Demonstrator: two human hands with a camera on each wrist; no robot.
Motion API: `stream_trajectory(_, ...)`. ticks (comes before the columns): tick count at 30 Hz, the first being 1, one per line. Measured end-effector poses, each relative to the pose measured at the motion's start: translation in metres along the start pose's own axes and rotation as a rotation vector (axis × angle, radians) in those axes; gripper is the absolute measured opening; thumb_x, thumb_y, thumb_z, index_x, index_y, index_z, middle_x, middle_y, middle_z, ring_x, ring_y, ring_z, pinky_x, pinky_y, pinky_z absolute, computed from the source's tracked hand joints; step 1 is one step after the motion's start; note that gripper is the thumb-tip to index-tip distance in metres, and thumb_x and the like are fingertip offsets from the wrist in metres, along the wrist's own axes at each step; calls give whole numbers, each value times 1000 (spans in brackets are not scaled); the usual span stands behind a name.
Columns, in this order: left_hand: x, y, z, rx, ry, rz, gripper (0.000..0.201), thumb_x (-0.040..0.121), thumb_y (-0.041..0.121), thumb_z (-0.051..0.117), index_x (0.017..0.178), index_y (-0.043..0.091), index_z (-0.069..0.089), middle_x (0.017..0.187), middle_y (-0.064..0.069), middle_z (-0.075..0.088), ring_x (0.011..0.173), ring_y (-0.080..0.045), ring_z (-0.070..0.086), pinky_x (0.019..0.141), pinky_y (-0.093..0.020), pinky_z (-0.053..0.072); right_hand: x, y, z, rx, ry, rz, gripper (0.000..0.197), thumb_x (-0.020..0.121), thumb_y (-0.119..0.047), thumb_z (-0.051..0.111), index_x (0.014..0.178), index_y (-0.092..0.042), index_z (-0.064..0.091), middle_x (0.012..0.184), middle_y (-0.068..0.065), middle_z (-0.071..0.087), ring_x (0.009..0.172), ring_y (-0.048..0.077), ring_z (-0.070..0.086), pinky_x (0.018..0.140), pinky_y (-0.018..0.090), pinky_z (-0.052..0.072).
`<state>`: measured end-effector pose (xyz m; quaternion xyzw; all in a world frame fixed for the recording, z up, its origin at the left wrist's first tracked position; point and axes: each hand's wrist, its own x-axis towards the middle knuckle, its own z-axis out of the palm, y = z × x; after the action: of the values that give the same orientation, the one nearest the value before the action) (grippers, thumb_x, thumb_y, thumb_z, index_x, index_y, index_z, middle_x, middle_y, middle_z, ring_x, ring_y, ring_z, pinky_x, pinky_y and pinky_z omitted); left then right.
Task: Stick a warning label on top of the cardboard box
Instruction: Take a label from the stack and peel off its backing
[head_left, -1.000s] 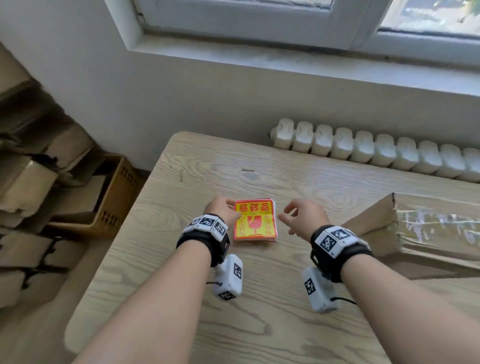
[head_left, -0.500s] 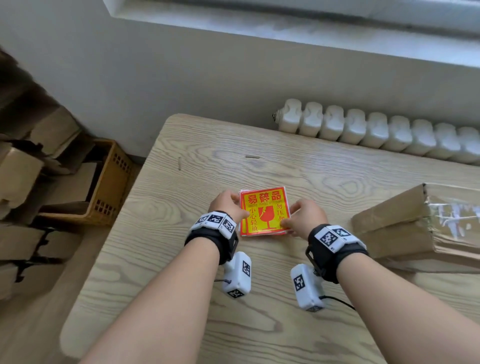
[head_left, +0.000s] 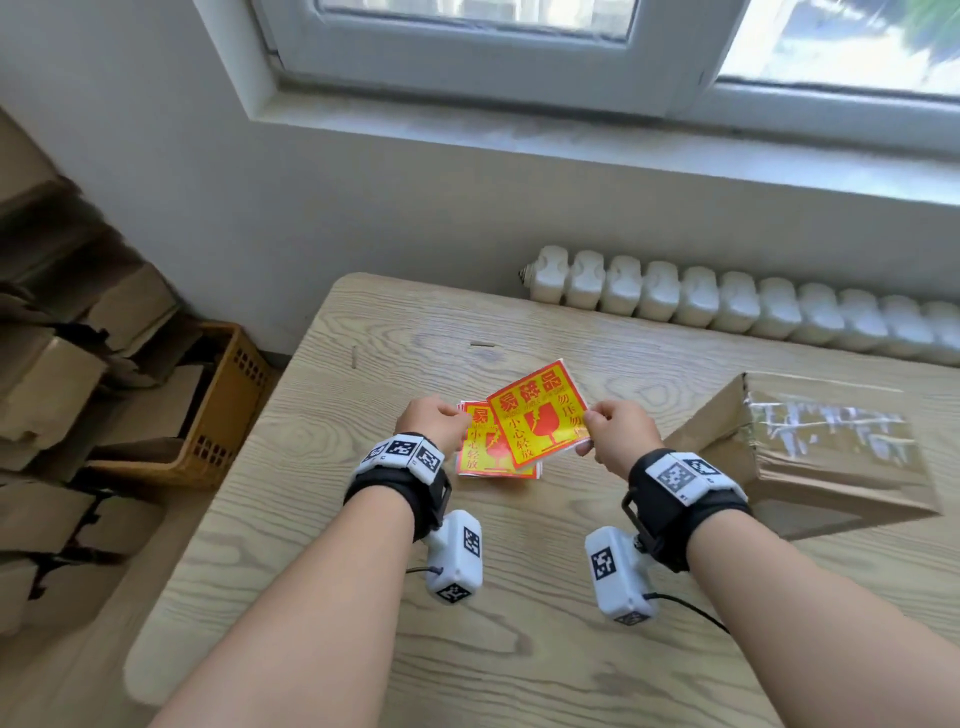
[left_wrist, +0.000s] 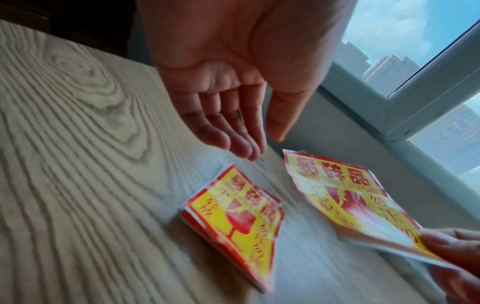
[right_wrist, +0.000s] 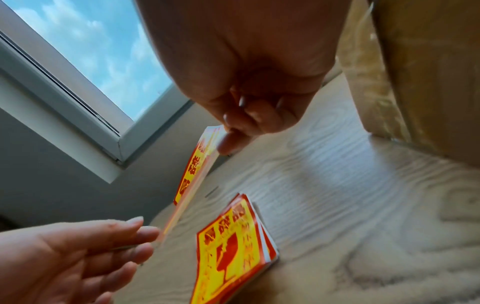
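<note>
A red-and-yellow warning label (head_left: 537, 410) hangs tilted above the table, and my right hand (head_left: 589, 431) pinches its right edge between thumb and fingers (right_wrist: 233, 142). Below it a stack of the same labels (head_left: 491, 457) lies flat on the wooden table (head_left: 363, 519). My left hand (left_wrist: 262, 144) hovers over the stack's left side with relaxed fingers and holds nothing. The taped cardboard box (head_left: 831, 452) sits on the table to the right of my right hand, its top facing up.
A white radiator (head_left: 727, 306) runs along the wall behind the table, under a window sill. Left of the table stand a brown plastic crate (head_left: 218, 410) and piles of flattened cardboard (head_left: 52, 374). Bare tabletop lies between my arms and the front edge.
My right hand has pinched the top label and lifted it off the stack. My left hand has come off the stack and opened. The view has tilted upward.
</note>
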<state>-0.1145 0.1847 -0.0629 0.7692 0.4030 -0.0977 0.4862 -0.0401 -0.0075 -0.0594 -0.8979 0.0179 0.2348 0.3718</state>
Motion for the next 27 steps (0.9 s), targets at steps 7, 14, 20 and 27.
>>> stream_trajectory(7,-67,49,-13,-87,-381,64,17,88,29,63,77,16,66,75,2,67,65,-8,58,60,-19,45,-31,-23,-52,237,64,-85,19,96,-16,41,93,-9,59,56,6,60,44,16,45,44,26,35)
stream_trajectory(14,-103,70,-20,-108,-378,172,13,83,6,69,73,14,69,52,8,71,51,-2,62,57,-18,49,-52,-31,-76,286,71,-161,20,97,-18,40,92,-9,57,59,7,60,46,17,46,45,28,36)
stream_trajectory(20,-119,78,-16,-159,-358,193,15,85,7,65,73,15,69,53,6,72,50,-3,63,58,-20,50,-64,-28,-87,318,80,-172,25,97,-16,40,96,-2,61,60,7,59,47,16,47,45,28,37)
stream_trajectory(27,-134,93,-13,-204,-338,218,19,84,5,62,68,14,66,50,7,69,59,-9,61,58,-19,46,-86,-28,-103,-69,258,-365,50,84,-32,64,130,-16,51,128,7,54,117,24,54,102,39,44)
